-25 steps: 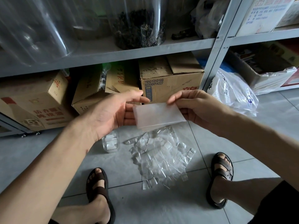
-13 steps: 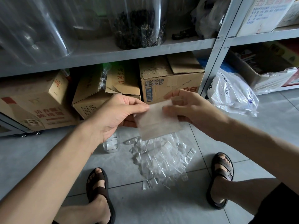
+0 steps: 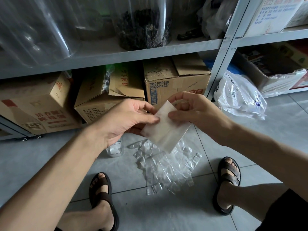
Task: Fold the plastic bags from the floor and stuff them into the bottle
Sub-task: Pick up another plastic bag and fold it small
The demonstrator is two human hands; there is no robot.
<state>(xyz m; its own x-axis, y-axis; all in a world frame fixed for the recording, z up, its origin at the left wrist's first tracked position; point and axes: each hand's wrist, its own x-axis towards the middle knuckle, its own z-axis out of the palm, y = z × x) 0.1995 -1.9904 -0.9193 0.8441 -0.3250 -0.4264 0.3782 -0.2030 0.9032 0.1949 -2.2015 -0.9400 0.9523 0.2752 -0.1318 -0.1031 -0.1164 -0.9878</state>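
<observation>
A folded translucent plastic bag (image 3: 165,130) hangs tilted between both hands at chest height. My left hand (image 3: 123,120) pinches its left edge between thumb and fingers. My right hand (image 3: 193,110) pinches its upper right part, thumb in front and fingers behind. Below on the grey floor lies a crumpled clear plastic bag (image 3: 165,165), spread flat. A small clear bottle (image 3: 115,150) stands on the floor just left of that bag, mostly hidden under my left wrist.
A metal shelf (image 3: 116,55) stands right ahead with cardboard boxes (image 3: 173,80) under it and large clear jars (image 3: 143,22) on it. A white plastic bag (image 3: 240,97) lies on the floor at right. My sandalled feet (image 3: 101,195) flank the floor bag.
The held bag went from a wide horizontal rectangle to a narrower, tilted shape. My right hand moved left over it, closer to my left hand.
</observation>
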